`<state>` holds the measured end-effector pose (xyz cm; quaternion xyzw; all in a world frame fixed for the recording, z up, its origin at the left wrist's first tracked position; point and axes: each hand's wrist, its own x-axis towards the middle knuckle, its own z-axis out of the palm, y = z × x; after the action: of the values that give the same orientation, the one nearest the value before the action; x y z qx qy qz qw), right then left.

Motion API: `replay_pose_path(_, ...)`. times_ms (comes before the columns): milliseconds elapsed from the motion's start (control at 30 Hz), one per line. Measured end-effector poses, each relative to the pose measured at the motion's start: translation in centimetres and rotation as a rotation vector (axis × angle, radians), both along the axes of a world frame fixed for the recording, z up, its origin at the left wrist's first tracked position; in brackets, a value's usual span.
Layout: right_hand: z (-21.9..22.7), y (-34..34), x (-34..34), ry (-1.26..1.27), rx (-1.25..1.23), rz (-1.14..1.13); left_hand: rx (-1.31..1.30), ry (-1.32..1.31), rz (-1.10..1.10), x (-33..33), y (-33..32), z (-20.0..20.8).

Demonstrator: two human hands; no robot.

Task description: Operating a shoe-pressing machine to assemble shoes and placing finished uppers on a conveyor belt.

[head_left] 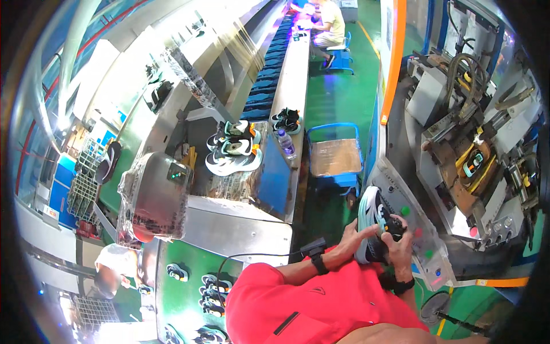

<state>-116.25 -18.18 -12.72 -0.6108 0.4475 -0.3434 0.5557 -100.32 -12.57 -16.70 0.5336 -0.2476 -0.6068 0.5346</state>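
Both my hands are closed around a sports shoe point(370, 207) with a black upper and a thick white and pale mint sole, held tilted on end in front of me. My left hand point(350, 237) grips it from the sole side, its fingers reaching across toward the opening. My right hand point(400, 245) holds the upper on the other side, the thumb near a small orange detail. Part of the shoe is hidden behind my fingers. Just beyond the shoe is a machine's sloping control panel point(421, 223) with coloured buttons.
On the right, a large machine point(441, 149) holds another shoe point(473, 163) among hoses and clamps. Several shoes point(235, 155) and a bottle point(286, 143) stand on the bench at left. A blue-framed cart point(335, 157) is ahead. One person point(327, 26) sits far off; another point(117, 269) is at lower left.
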Motion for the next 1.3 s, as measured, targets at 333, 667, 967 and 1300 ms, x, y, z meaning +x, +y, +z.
replay_pose_path(333,-2.8,0.1,0.2,-0.063,-0.012,-0.087,0.059,0.075,-0.093,1.1,-1.0,-0.4)
replay_pose_path(667,-2.7,3.1,-2.1,-0.131,0.028,-0.368,0.117,0.005,-0.372,-0.1,-3.4,-0.8)
replay_pose_path(967,-2.6,5.7,-4.9,-0.044,-0.013,-0.657,0.24,0.081,-0.668,-3.8,-5.7,0.0)
replay_pose_path(1300,-2.2,7.1,-7.3,0.023,-0.01,-0.766,0.197,0.202,-0.778,-7.6,-5.9,0.2)
